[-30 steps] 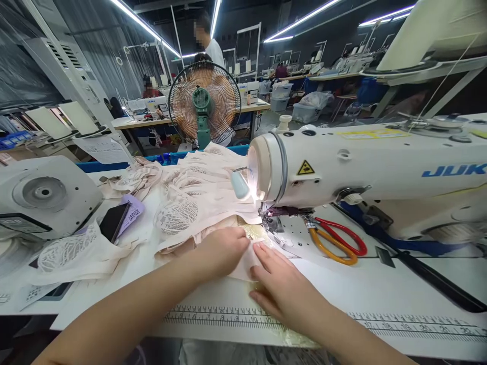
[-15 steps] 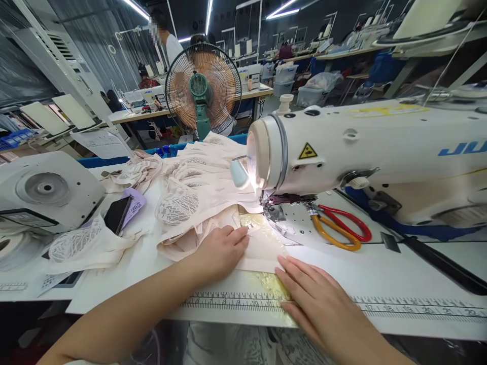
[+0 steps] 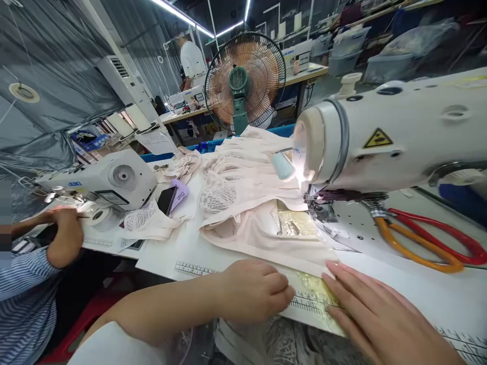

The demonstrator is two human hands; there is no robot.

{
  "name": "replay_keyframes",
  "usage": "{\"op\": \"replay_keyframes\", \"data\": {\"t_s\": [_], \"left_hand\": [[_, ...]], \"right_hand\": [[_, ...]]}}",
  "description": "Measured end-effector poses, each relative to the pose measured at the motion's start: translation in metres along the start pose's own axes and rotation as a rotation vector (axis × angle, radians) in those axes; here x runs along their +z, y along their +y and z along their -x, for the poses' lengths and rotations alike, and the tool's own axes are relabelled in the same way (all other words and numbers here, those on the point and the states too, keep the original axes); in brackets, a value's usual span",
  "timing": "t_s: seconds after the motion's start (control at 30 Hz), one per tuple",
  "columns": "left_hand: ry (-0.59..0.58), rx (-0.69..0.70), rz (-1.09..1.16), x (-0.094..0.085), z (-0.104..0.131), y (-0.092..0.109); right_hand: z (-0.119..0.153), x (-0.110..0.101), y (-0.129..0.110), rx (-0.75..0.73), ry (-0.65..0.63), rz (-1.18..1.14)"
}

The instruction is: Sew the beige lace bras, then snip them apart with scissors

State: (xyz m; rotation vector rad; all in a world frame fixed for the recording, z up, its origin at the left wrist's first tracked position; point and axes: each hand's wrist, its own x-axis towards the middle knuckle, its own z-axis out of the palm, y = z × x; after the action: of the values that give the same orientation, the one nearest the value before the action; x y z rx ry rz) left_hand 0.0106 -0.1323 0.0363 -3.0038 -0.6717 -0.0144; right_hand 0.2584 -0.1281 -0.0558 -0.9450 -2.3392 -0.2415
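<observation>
My left hand is over the ruler strip at the table's front edge, fingers curled together; anything inside them is hidden. Flat and outstretched, the fingers of my right hand rest on the near right corner of a pale pink bra. The bra's band spreads left from there, with more fabric running up to the needle area of the white sewing machine. Clear yellowish tape covers the table between my hands. A heap of similar bras with lace cups lies beyond.
Scissors with red and orange handles lie right of the needle. On the left are a phone, a purple tag, a single lace-cup piece and a co-worker's arm at another machine. A fan stands behind.
My left hand has come off the fabric towards the table's front edge, its fingers curling. My right hand stays at the bra's corner. The view has swung left, showing the co-worker.
</observation>
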Motion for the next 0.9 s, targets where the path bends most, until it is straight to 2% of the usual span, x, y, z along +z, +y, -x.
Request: {"op": "replay_keyframes", "data": {"t_s": [0.13, 0.27, 0.37, 0.47, 0.57, 0.67, 0.77, 0.83, 0.9], "left_hand": [[0.039, 0.023, 0.02, 0.008, -0.02, -0.006], [0.006, -0.088, -0.036, 0.02, -0.021, -0.017], [-0.066, -0.253, -0.112, 0.026, 0.005, -0.029], [-0.083, -0.473, -0.257, 0.027, 0.039, -0.047], [-0.073, -0.558, -0.388, 0.022, 0.062, -0.069], [-0.056, -0.529, -0.384, 0.004, 0.071, -0.084], [-0.017, -0.495, -0.16, -0.034, 0.075, -0.086], [-0.012, -0.498, 0.072, -0.07, 0.073, -0.08], [-0.073, -0.513, 0.324, -0.107, 0.064, -0.074]], "right_hand": [[0.004, -0.001, 0.002, -0.01, -0.049, 0.032], [0.004, -0.007, 0.003, 0.006, -0.059, 0.001], [0.004, -0.008, 0.006, 0.076, -0.1, -0.069], [-0.002, -0.003, 0.008, 0.139, -0.217, -0.117], [-0.021, 0.002, 0.007, 0.138, -0.288, -0.061], [-0.049, -0.013, 0.005, 0.112, -0.255, -0.076], [-0.069, -0.054, 0.008, 0.181, -0.162, -0.398], [-0.074, -0.082, 0.015, 0.349, -0.107, -0.654], [-0.071, -0.098, 0.027, 0.592, -0.068, -0.859]]}}
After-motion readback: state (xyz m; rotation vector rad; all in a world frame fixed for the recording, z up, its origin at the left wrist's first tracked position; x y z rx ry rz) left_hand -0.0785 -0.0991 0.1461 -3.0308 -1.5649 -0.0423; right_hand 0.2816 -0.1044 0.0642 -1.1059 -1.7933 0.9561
